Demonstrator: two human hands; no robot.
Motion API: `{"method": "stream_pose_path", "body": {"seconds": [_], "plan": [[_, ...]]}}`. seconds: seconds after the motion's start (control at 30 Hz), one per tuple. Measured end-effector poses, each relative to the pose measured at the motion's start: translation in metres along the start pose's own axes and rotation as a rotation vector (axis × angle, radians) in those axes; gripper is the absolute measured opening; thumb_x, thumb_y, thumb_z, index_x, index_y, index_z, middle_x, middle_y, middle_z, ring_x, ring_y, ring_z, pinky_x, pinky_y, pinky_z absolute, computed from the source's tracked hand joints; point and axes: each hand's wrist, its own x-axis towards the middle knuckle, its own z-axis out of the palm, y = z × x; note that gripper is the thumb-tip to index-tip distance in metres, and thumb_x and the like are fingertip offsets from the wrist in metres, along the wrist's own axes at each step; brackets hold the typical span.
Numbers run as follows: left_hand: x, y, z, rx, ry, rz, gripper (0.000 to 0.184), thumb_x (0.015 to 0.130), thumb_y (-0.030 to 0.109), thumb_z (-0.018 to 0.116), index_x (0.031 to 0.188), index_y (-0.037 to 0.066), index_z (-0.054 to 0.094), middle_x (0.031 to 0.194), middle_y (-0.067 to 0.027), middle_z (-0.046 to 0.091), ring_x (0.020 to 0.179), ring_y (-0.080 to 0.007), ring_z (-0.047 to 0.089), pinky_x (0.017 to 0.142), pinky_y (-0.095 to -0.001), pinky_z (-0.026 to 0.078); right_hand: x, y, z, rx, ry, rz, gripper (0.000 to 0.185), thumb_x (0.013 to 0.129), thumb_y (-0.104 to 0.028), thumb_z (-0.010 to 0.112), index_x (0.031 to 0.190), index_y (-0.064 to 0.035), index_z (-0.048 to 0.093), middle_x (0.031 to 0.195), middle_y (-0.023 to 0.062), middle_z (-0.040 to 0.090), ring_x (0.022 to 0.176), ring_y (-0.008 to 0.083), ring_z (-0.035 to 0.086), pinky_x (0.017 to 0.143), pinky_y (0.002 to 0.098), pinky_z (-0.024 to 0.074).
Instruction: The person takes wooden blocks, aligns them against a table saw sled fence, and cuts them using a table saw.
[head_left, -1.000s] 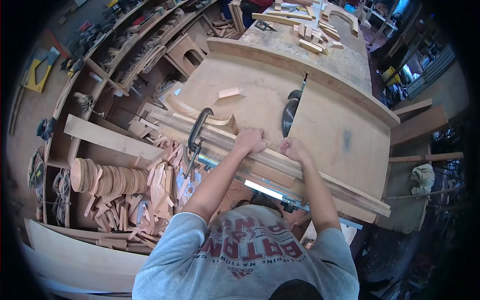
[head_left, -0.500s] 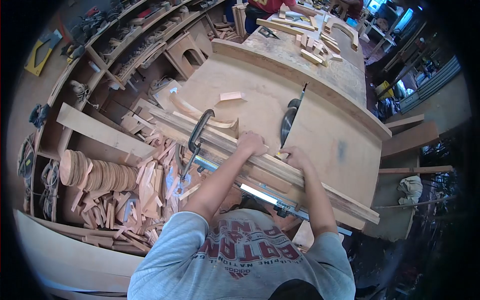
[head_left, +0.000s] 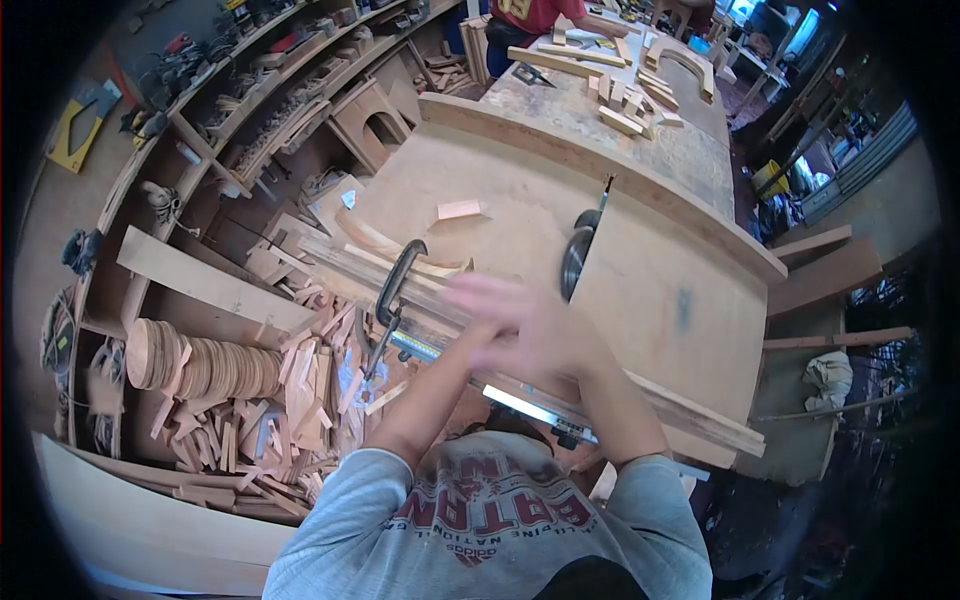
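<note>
My right hand (head_left: 515, 315), smeared by motion, is over the near wooden rail (head_left: 690, 405) with its fingers spread to the left. It crosses above my left hand (head_left: 492, 335), which is mostly hidden beneath it. A black C-clamp (head_left: 400, 275) grips the rail left of my hands. Behind the clamp lies a curved wooden piece (head_left: 385, 245). The round saw blade (head_left: 574, 262) stands up through a slot in the plywood sled (head_left: 660, 280), beyond my hands. A small wood block (head_left: 459, 210) lies on the sled to the left of the blade.
A tall fence (head_left: 600, 160) runs along the sled's far edge. Wood pieces (head_left: 625, 105) lie on the table beyond, where a person in red (head_left: 535, 14) is at work. Offcuts (head_left: 310, 390) and stacked round discs (head_left: 200, 360) are at the left, below shelves (head_left: 290, 110).
My right hand has moved from the rail near the blade leftward, across my left hand. The small yellow thing at its fingertips no longer shows. The view has shifted slightly.
</note>
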Motion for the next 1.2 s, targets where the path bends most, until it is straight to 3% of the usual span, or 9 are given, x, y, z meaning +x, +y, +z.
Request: {"method": "stream_pose_path", "body": {"seconds": [0.07,0.13,0.27,0.4,0.6,0.77,0.9,1.1,1.2], "plan": [[0.001,0.001,-0.002,-0.02,0.034,0.0,0.038,0.082,0.03,0.064,0.113,0.013,0.078,0.119,-0.014,0.075,0.122,-0.0327,0.067,0.105,-0.0468,0.051,0.017,0.07,-0.001,0.435,-0.078,0.688,0.056,0.085,-0.017,0.075,0.14,-0.0109,0.068,0.122,0.0165,0.076,0.102,0.0273,0.076,0.09,0.0369,0.0601],[0.001,0.0,-0.003,-0.009,0.08,0.018,0.038,0.083,0.03,0.064,0.114,0.013,0.078,0.118,-0.014,0.075,0.123,-0.0327,0.067,0.104,-0.0466,0.052,0.027,0.192,0.038,0.136,0.148,0.736,0.05,0.085,-0.015,0.072,0.134,-0.0103,0.072,0.112,0.0164,0.079,0.101,0.0323,0.076,0.091,0.0437,0.0596],[0.013,-0.012,0.017,0.111,0.229,0.013,0.045,0.085,0.034,0.069,0.125,0.014,0.074,0.118,-0.0142,0.076,0.119,-0.034,0.069,0.102,-0.0467,0.053,0.064,0.313,0.118,-0.275,-0.049,0.689,0.051,0.086,-0.01,0.066,0.137,-0.0097,0.069,0.126,0.0151,0.074,0.121,0.0337,0.069,0.108,0.0488,0.0513],[0.01,0.004,-0.011,0.115,-0.037,-0.156,0.048,0.087,0.039,0.07,0.129,0.015,0.073,0.121,-0.0151,0.076,0.118,-0.0342,0.07,0.102,-0.052,0.051,0.087,0.322,0.16,-0.615,-0.085,0.444,0.053,0.088,-0.014,0.067,0.142,-0.0133,0.064,0.138,0.0139,0.068,0.135,0.0351,0.06,0.117,0.0537,0.0426],[0.01,0.004,-0.005,0.108,-0.006,-0.137,0.045,0.087,0.036,0.069,0.128,0.017,0.073,0.123,-0.0119,0.076,0.121,-0.0339,0.07,0.104,-0.0559,0.048,0.098,0.312,0.138,-0.649,-0.398,0.691,0.05,0.089,-0.018,0.07,0.138,-0.0121,0.064,0.141,0.013,0.066,0.131,0.0362,0.062,0.111,0.0534,0.0452],[0.006,0.007,-0.011,0.097,-0.004,-0.09,0.047,0.086,0.022,0.067,0.132,0.016,0.071,0.127,-0.0147,0.074,0.124,-0.0352,0.068,0.106,-0.0514,0.048,0.034,0.267,0.034,0.458,0.127,0.798,0.053,0.085,-0.023,0.072,0.132,-0.0001,0.062,0.125,0.0148,0.07,0.108,0.0246,0.071,0.089,0.0387,0.0555],[0.008,0.005,-0.002,0.068,0.158,-0.075,0.044,0.091,0.023,0.064,0.134,0.011,0.068,0.13,-0.0189,0.071,0.125,-0.0369,0.066,0.105,-0.0496,0.05,-0.073,0.223,0.008,0.853,0.537,0.734,0.062,0.086,-0.017,0.071,0.141,-0.0008,0.048,0.11,0.0114,0.071,0.098,0.0202,0.072,0.088,0.034,0.0574],[0.002,0.004,0.002,-0.497,0.559,0.035,0.04,0.102,0.029,0.062,0.132,0.002,0.063,0.121,-0.019,0.073,0.109,-0.0357,0.071,0.101,-0.0477,0.053,-0.154,0.169,0.064,0.715,0.755,0.813,0.065,0.094,-0.02,0.07,0.15,-0.0039,0.04,0.137,0.0178,0.062,0.122,0.0244,0.065,0.098,0.0401,0.056],[-0.001,0.023,0.02,-0.977,0.525,0.202,0.04,0.102,0.025,0.07,0.13,-0.002,0.061,0.114,-0.0143,0.073,0.103,-0.0199,0.071,0.09,-0.0362,0.057,-0.149,0.154,0.106,0.403,0.761,0.844,0.066,0.102,-0.025,0.065,0.158,-0.0071,0.034,0.149,0.0169,0.055,0.135,0.0263,0.057,0.106,0.0416,0.0514]]}}
